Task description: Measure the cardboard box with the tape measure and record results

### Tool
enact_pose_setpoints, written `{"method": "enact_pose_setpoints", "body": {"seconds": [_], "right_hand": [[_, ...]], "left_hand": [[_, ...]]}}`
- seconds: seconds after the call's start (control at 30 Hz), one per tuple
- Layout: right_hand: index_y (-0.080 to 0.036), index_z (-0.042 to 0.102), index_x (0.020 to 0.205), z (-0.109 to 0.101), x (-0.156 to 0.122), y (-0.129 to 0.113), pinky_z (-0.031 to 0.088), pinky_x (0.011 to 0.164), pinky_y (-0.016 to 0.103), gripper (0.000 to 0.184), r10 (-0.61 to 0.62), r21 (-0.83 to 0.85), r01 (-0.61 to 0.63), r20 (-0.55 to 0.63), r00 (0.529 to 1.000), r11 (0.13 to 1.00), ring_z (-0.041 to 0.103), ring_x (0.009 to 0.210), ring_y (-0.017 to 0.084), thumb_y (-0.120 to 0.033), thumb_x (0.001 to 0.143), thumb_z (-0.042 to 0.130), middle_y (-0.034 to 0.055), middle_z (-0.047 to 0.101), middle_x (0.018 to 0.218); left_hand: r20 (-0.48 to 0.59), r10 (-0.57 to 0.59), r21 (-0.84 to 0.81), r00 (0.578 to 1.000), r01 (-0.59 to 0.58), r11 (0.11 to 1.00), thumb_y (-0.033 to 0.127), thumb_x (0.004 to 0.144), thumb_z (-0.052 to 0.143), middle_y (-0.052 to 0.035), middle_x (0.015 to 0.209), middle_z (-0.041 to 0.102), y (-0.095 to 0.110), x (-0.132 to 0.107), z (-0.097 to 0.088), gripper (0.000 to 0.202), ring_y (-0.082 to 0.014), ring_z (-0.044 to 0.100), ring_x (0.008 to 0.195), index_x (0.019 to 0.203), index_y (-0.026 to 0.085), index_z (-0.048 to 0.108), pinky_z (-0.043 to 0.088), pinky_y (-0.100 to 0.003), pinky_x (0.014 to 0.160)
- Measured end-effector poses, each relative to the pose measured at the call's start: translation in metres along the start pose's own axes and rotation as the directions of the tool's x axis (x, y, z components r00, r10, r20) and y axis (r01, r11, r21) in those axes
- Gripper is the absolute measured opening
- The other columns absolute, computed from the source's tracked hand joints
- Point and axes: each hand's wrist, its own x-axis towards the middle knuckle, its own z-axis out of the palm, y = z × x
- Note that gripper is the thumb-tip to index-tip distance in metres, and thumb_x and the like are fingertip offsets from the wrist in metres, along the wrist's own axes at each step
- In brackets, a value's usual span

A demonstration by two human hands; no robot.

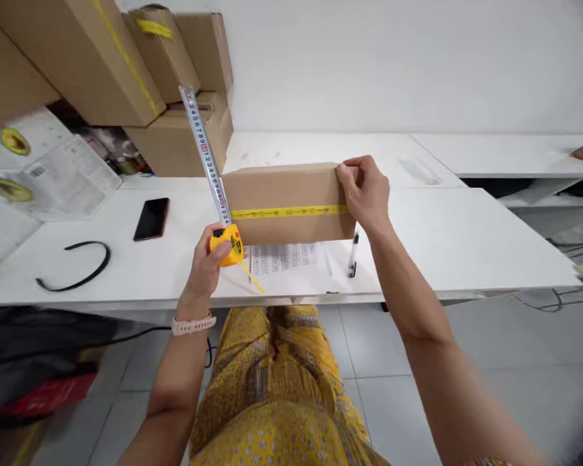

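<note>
A brown cardboard box (291, 191) with yellow printed tape along its side is tilted up over the white table. My right hand (366, 191) grips its upper right corner between thumb and fingers. In my left hand (208, 259) is a yellow tape measure (227, 244), fingers wrapped round its case. Its metal blade (204, 152) sticks out up and to the left, beside the box's left end. A yellow strap hangs from the case. Beneath the box, a printed sheet (286, 260) is partly covered. A pen (354, 255) lies by the box's lower right corner.
A black phone (151, 219) and a curved black band (80, 265) lie on the table's left. Cardboard boxes (184, 139) are stacked at the back left. A white carton with avocado pictures (53, 168) stands at far left. The table's front edge (291, 299) runs close to my body.
</note>
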Motion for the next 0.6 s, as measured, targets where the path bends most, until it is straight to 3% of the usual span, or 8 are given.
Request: {"method": "enact_pose_setpoints", "body": {"seconds": [0.17,0.33,0.47,0.53,0.6], "right_hand": [[-0.027,0.054,0.129,0.027,-0.025,0.012,0.047,0.106,0.053,0.045,-0.054,0.093,0.059,-0.062,0.997,0.994,0.056,0.133,0.03,-0.058,0.098,0.047,0.0111,0.056,0.146],[-0.024,0.056,0.127,0.055,-0.055,0.034,0.045,0.109,0.053,0.045,0.022,0.192,-0.023,0.008,1.0,0.981,0.053,0.136,0.029,-0.056,0.096,0.051,0.0156,0.051,0.152],[-0.025,0.064,0.112,0.036,-0.052,0.013,0.046,0.108,0.051,0.04,-0.004,0.156,0.006,-0.013,1.0,0.988,0.058,0.129,0.028,-0.059,0.096,0.052,0.0121,0.064,0.135],[-0.026,0.064,0.116,0.015,-0.042,-0.008,0.052,0.098,0.045,0.044,0.029,0.248,-0.011,-0.067,0.997,0.969,0.064,0.113,0.023,-0.062,0.098,0.045,0.0088,0.069,0.122],[-0.028,0.059,0.127,-0.006,-0.032,-0.027,0.056,0.081,0.037,0.053,0.054,0.402,-0.031,-0.045,0.998,0.915,0.067,0.091,0.017,-0.066,0.1,0.034,0.006,0.07,0.111]], "left_hand": [[-0.049,0.074,0.048,0.996,-0.072,0.996,0.045,0.066,0.084,0.0023,0.093,0.061,-0.009,0.017,-0.006,0.055,-0.0133,0.066,0.066,0.106,0.025,0.053,0.063,-0.032,0.064],[-0.035,0.047,0.137,0.998,-0.042,0.99,0.045,0.067,0.082,0.0018,0.093,0.061,-0.007,0.015,-0.014,0.054,-0.0144,0.067,0.067,0.107,0.024,0.053,0.064,-0.035,0.065],[0.055,0.107,0.321,0.993,-0.119,0.94,0.043,0.071,0.081,-0.0016,0.099,0.064,0.014,-0.019,-0.016,0.061,-0.0172,0.068,0.079,0.122,0.024,0.053,0.061,-0.032,0.07],[0.216,0.054,0.5,0.975,-0.158,0.852,0.039,0.072,0.08,-0.0027,0.103,0.064,0.027,-0.04,-0.011,0.063,-0.0189,0.067,0.087,0.127,0.024,0.053,0.059,-0.03,0.072],[0.393,-0.064,0.643,0.917,-0.225,0.732,0.034,0.073,0.079,-0.0027,0.107,0.064,0.038,-0.057,-0.004,0.06,-0.0192,0.065,0.091,0.127,0.025,0.054,0.057,-0.03,0.076]]}}
